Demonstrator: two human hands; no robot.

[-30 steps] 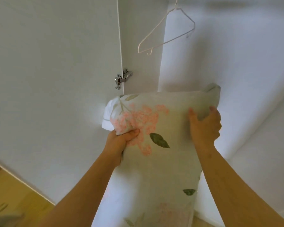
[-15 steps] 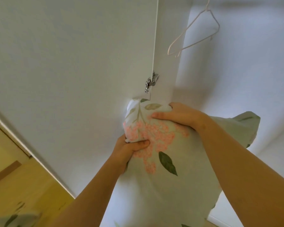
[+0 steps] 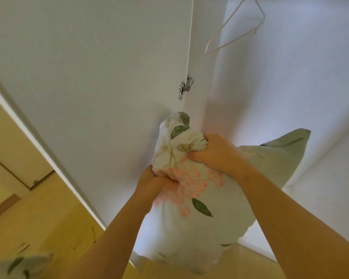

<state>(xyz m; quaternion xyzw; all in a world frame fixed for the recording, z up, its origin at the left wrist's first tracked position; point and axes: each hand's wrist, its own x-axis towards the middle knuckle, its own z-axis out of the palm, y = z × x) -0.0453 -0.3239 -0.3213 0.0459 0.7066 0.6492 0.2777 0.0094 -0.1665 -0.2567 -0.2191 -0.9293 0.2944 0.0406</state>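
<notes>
Both sets of fingers [image 3: 195, 156] are curled tight into the loose end of the floral pillowcase [image 3: 175, 137]: the left hand [image 3: 153, 184] pinches it from below and the right hand [image 3: 212, 152] bunches it from above. The pillow [image 3: 270, 168] is held up before the wardrobe door [image 3: 89, 77], just below its hinge [image 3: 184, 88]. Stuffing looks done; closing or smoothing the end seems left. Half a second ago the right hand lay flat across the cloth; now it has gathered it.

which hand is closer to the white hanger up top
Right. The right hand grips the bunched top of the pillow, below and a little left of the hanger. The left hand grips the pillow lower down and further left.
</notes>
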